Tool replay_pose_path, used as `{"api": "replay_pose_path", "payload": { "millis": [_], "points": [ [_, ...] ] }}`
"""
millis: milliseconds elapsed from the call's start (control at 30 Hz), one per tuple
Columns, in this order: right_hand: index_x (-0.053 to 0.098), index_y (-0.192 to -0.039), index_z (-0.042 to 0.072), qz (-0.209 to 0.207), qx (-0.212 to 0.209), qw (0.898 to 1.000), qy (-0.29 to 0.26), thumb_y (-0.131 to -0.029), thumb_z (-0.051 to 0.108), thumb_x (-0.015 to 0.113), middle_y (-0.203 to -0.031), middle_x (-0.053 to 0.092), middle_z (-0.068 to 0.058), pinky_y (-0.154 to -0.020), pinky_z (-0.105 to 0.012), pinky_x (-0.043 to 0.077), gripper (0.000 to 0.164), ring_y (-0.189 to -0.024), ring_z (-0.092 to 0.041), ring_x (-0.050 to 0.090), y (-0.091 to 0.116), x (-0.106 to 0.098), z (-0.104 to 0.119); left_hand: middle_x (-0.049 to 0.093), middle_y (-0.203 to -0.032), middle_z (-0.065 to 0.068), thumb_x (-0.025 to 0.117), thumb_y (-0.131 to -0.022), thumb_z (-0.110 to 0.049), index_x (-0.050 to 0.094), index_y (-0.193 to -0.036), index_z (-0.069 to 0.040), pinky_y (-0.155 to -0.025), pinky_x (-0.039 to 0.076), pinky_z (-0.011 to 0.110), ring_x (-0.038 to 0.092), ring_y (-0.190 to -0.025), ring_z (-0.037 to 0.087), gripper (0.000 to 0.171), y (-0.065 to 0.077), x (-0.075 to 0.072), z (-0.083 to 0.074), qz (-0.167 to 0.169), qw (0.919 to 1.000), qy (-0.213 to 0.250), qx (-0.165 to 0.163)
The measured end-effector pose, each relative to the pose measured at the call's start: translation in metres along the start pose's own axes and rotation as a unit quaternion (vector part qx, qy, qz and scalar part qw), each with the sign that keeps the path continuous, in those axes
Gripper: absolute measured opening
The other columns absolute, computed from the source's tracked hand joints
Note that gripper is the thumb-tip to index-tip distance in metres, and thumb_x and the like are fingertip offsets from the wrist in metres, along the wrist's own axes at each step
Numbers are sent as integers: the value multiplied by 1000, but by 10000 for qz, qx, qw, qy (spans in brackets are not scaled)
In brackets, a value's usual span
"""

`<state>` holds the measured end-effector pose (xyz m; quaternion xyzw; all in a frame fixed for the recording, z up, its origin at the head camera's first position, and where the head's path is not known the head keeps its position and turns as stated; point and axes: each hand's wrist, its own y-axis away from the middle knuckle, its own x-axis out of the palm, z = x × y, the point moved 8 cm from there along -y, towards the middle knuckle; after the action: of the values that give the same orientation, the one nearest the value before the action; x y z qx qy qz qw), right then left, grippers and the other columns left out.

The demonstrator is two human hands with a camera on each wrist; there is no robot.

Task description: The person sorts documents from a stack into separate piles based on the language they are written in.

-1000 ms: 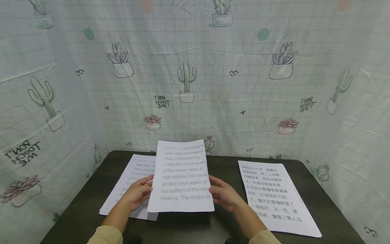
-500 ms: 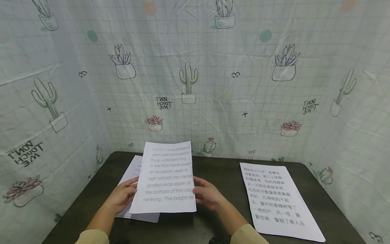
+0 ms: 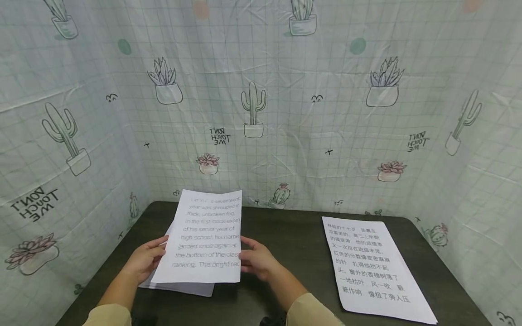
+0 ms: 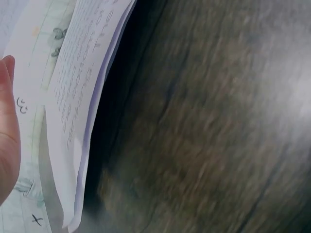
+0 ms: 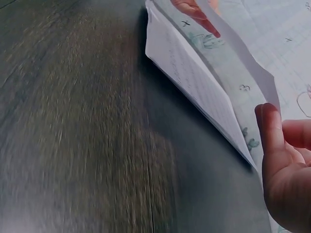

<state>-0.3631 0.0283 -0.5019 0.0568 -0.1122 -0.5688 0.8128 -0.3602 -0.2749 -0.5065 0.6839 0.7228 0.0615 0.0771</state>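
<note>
A white sheet of paper [image 3: 208, 240] printed with large English text is held up, tilted toward the head camera, above the left paper stack [image 3: 187, 290]. My left hand [image 3: 142, 262] pinches its left edge, and my right hand [image 3: 258, 259] grips the right edge. In the right wrist view the lifted sheet [image 5: 250, 68] stands apart from the stack [image 5: 194, 87] lying on the table, with the right thumb and fingers [image 5: 272, 136] at its edge. The left wrist view shows the stack [image 4: 73, 102] and only part of the left hand [image 4: 7, 131]. In the head view the sheet hides most of that stack.
A second paper stack [image 3: 371, 271], printed with Chinese text, lies on the right side of the dark wooden table [image 3: 293, 235]. A cloth curtain [image 3: 285, 113] with cactus drawings surrounds the table at the back and sides.
Both hands have moved left with the sheet, from the table's middle to over the left stack. More of that stack is now covered. The right stack stays put.
</note>
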Motion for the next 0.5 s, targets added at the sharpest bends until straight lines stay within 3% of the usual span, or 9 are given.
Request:
{"api": "replay_pose_path", "payload": {
  "millis": [300, 433, 500],
  "points": [
    [40, -148, 5, -125, -7, 9999, -56, -88, -6, 53, -104, 72, -13, -68, -32, 55, 62, -85, -21, 69, -11, 17, -4, 70, -113, -2, 46, -96, 1, 34, -148, 7, -71, 57, 24, 66, -83, 5, 53, -2, -17, 1, -294, 9993, -158, -138],
    [42, -146, 3, -255, 23, 9996, -92, -86, -9, 52, -99, 71, -12, -66, -32, 56, 62, -81, -19, 68, -14, 24, -8, 64, -130, 18, 47, -96, 0, 37, -147, 6, -68, 55, 26, 64, -80, 6, 52, -4, -23, 5, -565, 9971, -430, -256],
    [42, -146, 3, -320, 49, 9995, -60, -84, -10, 51, -95, 70, -11, -64, -32, 56, 63, -78, -17, 67, -16, 27, -12, 52, -142, 24, 48, -97, -3, 38, -147, 4, -69, 54, 27, 63, -81, 7, 51, -5, -25, 8, -689, 9951, -618, -339]
  ]
}}
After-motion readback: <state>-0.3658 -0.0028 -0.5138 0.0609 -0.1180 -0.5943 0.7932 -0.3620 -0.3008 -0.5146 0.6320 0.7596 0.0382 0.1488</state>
